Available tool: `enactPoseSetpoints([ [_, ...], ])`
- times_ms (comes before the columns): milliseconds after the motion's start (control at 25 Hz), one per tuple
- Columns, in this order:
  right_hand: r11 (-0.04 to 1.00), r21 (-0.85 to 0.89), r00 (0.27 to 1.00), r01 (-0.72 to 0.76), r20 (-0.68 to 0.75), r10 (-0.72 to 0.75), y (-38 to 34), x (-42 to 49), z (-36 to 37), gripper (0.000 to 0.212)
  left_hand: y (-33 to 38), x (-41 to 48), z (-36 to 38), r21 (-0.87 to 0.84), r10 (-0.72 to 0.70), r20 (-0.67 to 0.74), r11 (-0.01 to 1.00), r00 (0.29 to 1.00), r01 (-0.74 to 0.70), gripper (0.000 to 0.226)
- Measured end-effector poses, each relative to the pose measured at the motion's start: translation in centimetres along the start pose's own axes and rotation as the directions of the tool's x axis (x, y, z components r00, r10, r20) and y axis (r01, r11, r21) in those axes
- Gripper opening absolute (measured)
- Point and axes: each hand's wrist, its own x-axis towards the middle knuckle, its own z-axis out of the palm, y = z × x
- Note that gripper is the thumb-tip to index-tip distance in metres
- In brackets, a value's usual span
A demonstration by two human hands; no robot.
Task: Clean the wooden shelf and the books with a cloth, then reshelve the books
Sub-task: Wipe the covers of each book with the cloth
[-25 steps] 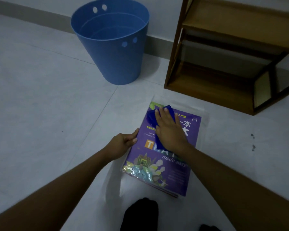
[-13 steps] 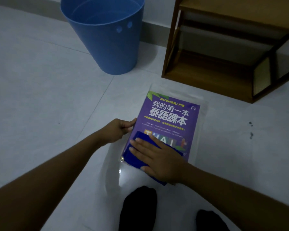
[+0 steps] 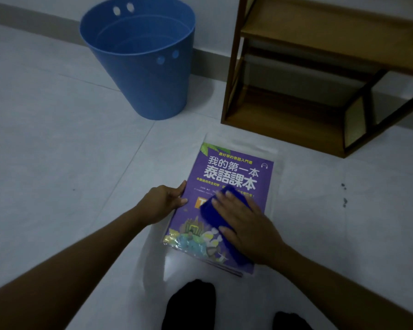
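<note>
Wiping the book [image 3: 227,186] at lower centre.
Left hand [image 3: 163,202] pinching its edge, right hand [image 3: 244,225] flat on cloth [image 3: 210,208]; slippery wrapper, likely to skid.

Bare floor [image 3: 45,163] lies open leftward; bin [image 3: 143,67] and seemingly empty shelf [image 3: 296,103] block beyond.

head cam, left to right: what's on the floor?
Blue bin → left hand gripping the book's left edge → purple book in its clear sleeve, right hand pressing the blue cloth on it → wooden shelf.
</note>
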Motion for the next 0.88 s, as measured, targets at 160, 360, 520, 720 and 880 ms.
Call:
enactPoseSetpoints([
  [160,0.932,0.097,0.937,-0.349,0.007,0.350,4.7,5.2,-1.0,0.064,-0.3,-0.1,-0.2,0.016,0.056,-0.018,0.998,0.998,-0.056,0.108],
  [360,0.804,0.063,0.806,-0.591,0.069,0.588,2.7,10.2,-1.2,0.066,-0.2,-0.2,0.6,0.059,0.039,-0.038,0.998,0.999,-0.037,0.092],
  [520,0.956,-0.002,0.953,-0.294,0.073,0.294,-0.8,11.3,-0.7,0.063,-0.1,-0.2,0.6,0.007,0.042,-0.047,0.999,0.998,-0.041,0.102],
  [720,0.949,0.077,0.950,-0.305,0.087,0.299,2.8,11.4,-1.5,0.059,0.0,-0.4,1.1,-0.034,0.005,-0.053,0.999,0.999,-0.006,0.091],
  [880,0.833,0.149,0.846,-0.533,0.076,0.527,4.5,8.8,-2.0,0.059,0.2,-0.4,1.4,-0.019,-0.019,-0.087,1.000,0.996,0.017,0.074],
])
